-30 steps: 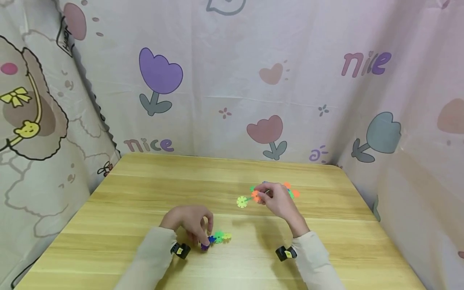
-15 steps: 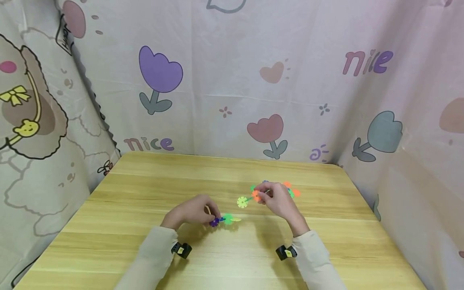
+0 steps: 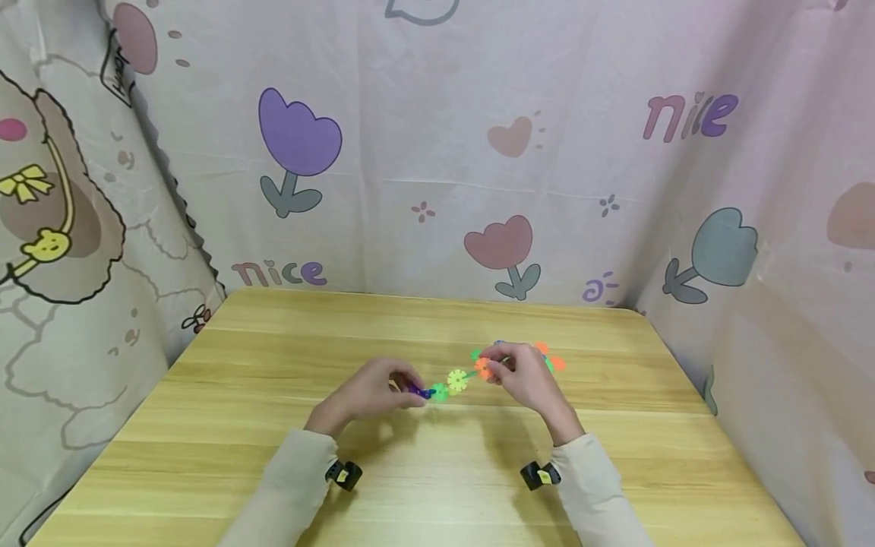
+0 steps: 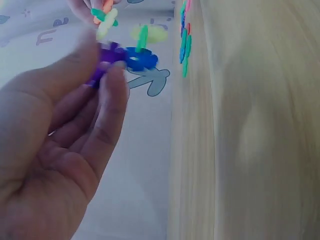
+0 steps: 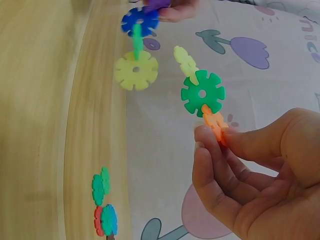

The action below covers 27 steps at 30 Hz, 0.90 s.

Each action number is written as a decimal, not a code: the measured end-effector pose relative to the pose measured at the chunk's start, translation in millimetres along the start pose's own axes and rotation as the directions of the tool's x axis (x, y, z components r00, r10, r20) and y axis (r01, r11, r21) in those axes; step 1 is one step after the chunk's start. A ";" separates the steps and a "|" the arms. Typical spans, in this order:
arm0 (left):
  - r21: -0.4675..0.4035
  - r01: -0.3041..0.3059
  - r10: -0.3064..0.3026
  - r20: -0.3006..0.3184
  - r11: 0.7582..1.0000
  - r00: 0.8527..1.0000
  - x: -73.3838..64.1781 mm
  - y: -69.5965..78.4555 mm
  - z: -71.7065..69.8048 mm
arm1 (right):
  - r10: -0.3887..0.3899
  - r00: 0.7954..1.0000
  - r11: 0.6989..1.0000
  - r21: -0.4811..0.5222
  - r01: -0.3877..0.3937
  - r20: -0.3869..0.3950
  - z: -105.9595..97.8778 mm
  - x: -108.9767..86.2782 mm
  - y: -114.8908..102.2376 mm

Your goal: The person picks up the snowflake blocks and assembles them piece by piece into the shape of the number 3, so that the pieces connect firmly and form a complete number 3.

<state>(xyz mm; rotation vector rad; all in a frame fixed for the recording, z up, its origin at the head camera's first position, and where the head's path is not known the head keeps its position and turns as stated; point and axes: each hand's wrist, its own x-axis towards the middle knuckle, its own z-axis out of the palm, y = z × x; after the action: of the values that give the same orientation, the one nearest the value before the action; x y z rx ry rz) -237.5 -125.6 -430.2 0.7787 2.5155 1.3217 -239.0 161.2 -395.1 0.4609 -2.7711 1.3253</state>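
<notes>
My left hand (image 3: 377,391) pinches a purple notched plastic disc (image 4: 112,51) between thumb and fingertips. That disc ends a short chain of interlocking discs: a blue one (image 4: 139,60), a green one (image 4: 143,37) and a yellow one (image 5: 136,71). With thumb and fingertips, my right hand (image 3: 528,380) pinches an orange disc (image 5: 214,124). Slotted into it is a green disc (image 5: 216,95), which carries a yellow disc (image 5: 185,62). Both chains are held up over the table, their yellow ends close together but apart in the right wrist view.
More notched discs lie on the wooden table (image 3: 273,334) beyond my right hand, among them an orange one (image 3: 559,365) and a green one (image 5: 97,190). My hand partly hides them in the head view. A printed curtain (image 3: 410,152) hangs behind the table.
My left hand has lifted its chain and moved away from me and to the right, bringing it beside the other chain. My right hand has stayed in place with the orange disc.
</notes>
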 end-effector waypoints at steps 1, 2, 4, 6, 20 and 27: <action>-0.007 -0.011 0.011 -0.009 1.000 1.000 0.8 0.0 0.4 | -0.002 1.000 1.000 0.001 0.002 0.000 0.0 0.0 -0.2; -0.009 -0.023 0.023 -0.015 1.000 1.000 1.6 -0.2 0.9 | -0.004 1.000 1.000 0.001 0.004 0.001 0.0 -0.1 -0.4; -0.006 -0.050 0.050 -0.017 0.999 0.999 3.0 -0.9 2.2 | -0.007 1.000 1.000 0.003 0.007 0.004 0.1 -0.1 -0.9; -0.009 -0.066 0.066 0.005 0.998 0.998 4.0 -1.3 4.2 | -0.008 1.000 1.000 0.007 0.008 0.010 0.3 -0.1 -1.3; -0.116 0.033 -0.014 0.161 0.993 0.987 3.6 -8.1 16.6 | -0.009 1.000 1.000 0.015 0.009 0.021 0.5 0.6 -0.8; -0.053 0.015 -0.009 0.122 0.998 0.992 4.2 -10.4 21.2 | 0.011 1.000 1.000 0.023 -0.012 0.018 0.8 0.4 -1.0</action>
<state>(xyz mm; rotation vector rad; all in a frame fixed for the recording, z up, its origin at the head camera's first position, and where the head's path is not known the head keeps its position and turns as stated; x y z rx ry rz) -236.3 -113.3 -450.6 0.8062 2.3766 1.2911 -239.0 159.9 -394.8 0.4608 -2.7796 1.3633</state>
